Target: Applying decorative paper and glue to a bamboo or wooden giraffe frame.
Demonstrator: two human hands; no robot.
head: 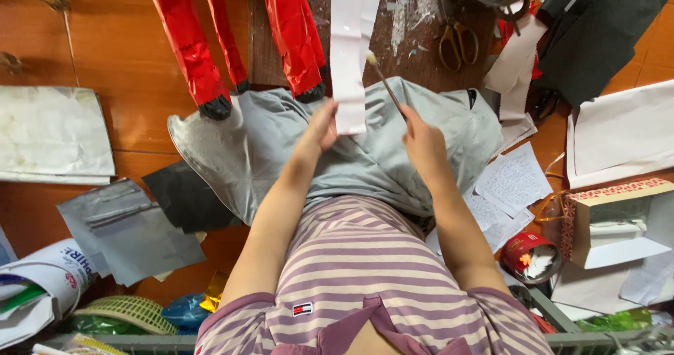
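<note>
Left hand (319, 127) has its grip pinched shut on the bottom end of a long white paper strip (351, 46). The strip's long axis runs straight away from the body, up over the grey cloth (365, 151) on the lap and onto the dark wooden board (414, 53) beyond. Right hand (421, 141) is closed around a thin brush (385, 81), held like a pen, stick angling up and to the left so the pale tip sits right at the strip's right edge, touching it or close to it; can't quite tell which. So the strip lies just left of the brush hand, and the brush tip is well above where the left hand pinches.

Further out: scissors (458, 42) on the board past the brush, well apart from both hands. Red plastic-looking legs with black feet (210, 60) lie up left on the floor. Handwritten sheets (512, 179) and a red tape roll (531, 257) sit off to the right, grey sheets (126, 228) to the left.
</note>
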